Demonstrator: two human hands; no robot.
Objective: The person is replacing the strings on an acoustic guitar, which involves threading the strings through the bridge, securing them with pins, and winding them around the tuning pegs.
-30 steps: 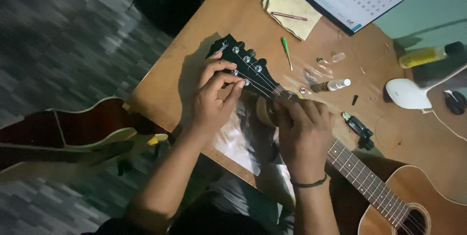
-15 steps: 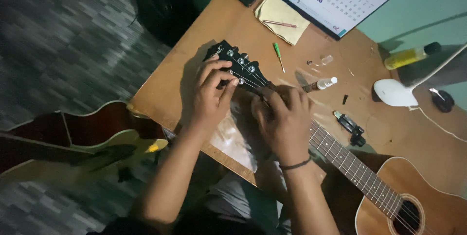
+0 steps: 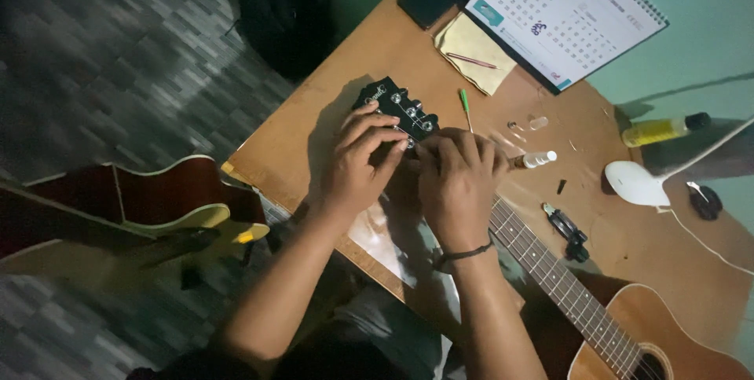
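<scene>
A second guitar (image 3: 149,203) with a reddish body lies off the table's left edge, near the floor. On the wooden table (image 3: 314,144), the left hand (image 3: 357,164) curls its fingers over the near side of the black headstock (image 3: 397,106), fingertips pressed against the tuning pegs; whether it pinches anything small cannot be told. Just beside it, touching, the right hand (image 3: 455,179) closes loosely over the top of the acoustic guitar's neck (image 3: 550,270), hiding what it grips. The neck runs down-right to the brown body. Farther right lie a small white-capped bottle (image 3: 536,160), a yellow bottle (image 3: 664,130) and a calendar (image 3: 569,11).
</scene>
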